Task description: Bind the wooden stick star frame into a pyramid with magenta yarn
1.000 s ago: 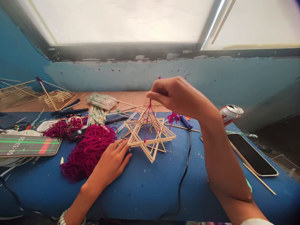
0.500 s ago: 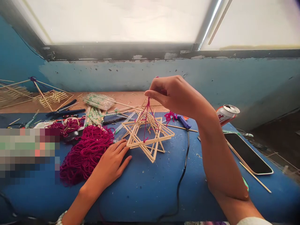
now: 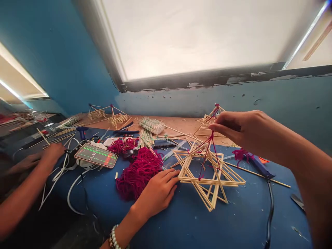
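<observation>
A star-shaped frame of thin wooden sticks (image 3: 209, 174) lies on the blue table (image 3: 181, 221). My right hand (image 3: 243, 131) hovers above it, fingers pinched on magenta yarn strands (image 3: 207, 152) that run down into the frame. My left hand (image 3: 158, 190) rests on the table with fingers laid out, its fingertips touching the frame's left point. A heap of magenta yarn (image 3: 138, 171) lies just left of that hand.
Another person's hand (image 3: 53, 154) and forearm reach in at the left, near white cables. A phone (image 3: 96, 155) with a timer lies by them. Stick bundles (image 3: 151, 126), other stick frames (image 3: 114, 117), pliers (image 3: 127, 128) and a corded blue tool (image 3: 255, 162) sit around.
The view has swung to the left, bringing in the other person's arm and the left wall. My hands keep the same hold on the yarn and frame.
</observation>
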A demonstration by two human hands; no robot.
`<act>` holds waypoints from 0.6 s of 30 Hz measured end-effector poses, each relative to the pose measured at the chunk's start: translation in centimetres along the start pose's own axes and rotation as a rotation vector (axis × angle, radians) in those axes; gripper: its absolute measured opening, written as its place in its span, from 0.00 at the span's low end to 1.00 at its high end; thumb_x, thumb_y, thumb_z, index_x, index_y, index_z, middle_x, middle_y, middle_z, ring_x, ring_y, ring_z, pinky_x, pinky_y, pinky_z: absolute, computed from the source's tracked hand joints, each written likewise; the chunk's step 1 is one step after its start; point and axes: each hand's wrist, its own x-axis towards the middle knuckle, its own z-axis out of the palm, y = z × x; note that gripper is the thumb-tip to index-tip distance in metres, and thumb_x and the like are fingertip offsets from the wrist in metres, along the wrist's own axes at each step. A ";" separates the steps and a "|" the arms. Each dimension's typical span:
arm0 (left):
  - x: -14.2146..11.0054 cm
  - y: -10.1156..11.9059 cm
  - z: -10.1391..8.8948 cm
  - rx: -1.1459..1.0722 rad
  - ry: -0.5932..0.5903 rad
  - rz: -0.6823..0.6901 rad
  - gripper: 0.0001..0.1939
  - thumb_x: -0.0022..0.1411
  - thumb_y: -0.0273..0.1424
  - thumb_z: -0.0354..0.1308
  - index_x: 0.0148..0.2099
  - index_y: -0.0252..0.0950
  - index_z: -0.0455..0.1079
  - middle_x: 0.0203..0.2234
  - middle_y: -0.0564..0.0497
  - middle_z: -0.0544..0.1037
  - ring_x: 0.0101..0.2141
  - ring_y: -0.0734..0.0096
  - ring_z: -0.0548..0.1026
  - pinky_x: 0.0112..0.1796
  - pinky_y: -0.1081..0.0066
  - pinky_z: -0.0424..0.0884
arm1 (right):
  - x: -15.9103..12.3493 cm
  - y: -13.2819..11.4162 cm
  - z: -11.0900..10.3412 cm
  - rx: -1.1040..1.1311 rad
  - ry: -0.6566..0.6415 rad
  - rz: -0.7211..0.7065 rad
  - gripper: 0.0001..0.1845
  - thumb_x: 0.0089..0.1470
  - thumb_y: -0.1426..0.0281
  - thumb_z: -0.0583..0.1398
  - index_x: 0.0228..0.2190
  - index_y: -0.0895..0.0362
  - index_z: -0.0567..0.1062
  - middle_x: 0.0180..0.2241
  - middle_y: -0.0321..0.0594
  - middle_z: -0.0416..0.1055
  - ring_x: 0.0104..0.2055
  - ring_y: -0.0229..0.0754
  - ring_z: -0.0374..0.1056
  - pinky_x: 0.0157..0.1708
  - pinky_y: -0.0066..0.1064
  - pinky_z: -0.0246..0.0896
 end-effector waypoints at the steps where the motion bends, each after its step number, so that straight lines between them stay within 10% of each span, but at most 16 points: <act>1: -0.1 0.0 -0.2 -0.013 0.052 0.002 0.16 0.68 0.24 0.49 0.54 0.40 0.72 0.53 0.48 0.78 0.55 0.62 0.75 0.58 0.59 0.73 | 0.0 0.0 -0.1 0.001 0.000 -0.003 0.13 0.63 0.60 0.58 0.30 0.53 0.75 0.18 0.35 0.65 0.19 0.36 0.52 0.24 0.34 0.49; 4: -0.1 -0.1 -1.8 -0.026 0.269 -0.002 0.14 0.64 0.22 0.50 0.46 0.39 0.74 0.37 0.49 0.83 0.38 0.64 0.81 0.43 0.61 0.79 | -0.1 -0.3 -0.4 0.029 -0.017 -0.004 0.17 0.63 0.55 0.58 0.33 0.54 0.77 0.21 0.36 0.68 0.22 0.37 0.56 0.26 0.33 0.49; 9: 2.5 0.2 -6.3 0.086 0.491 0.094 0.11 0.61 0.22 0.57 0.43 0.38 0.76 0.37 0.50 0.83 0.40 0.63 0.78 0.44 0.61 0.75 | -0.2 -1.1 -0.9 0.000 -0.045 0.054 0.16 0.63 0.59 0.58 0.32 0.56 0.77 0.20 0.35 0.65 0.24 0.36 0.55 0.30 0.33 0.49; 18: 13.2 3.4 -9.5 -0.085 0.320 0.038 0.18 0.67 0.42 0.59 0.54 0.39 0.75 0.47 0.48 0.81 0.51 0.59 0.74 0.51 0.61 0.69 | -0.2 -1.0 -0.8 -0.022 -0.011 0.035 0.18 0.65 0.58 0.56 0.31 0.59 0.74 0.24 0.37 0.61 0.30 0.36 0.56 0.32 0.32 0.51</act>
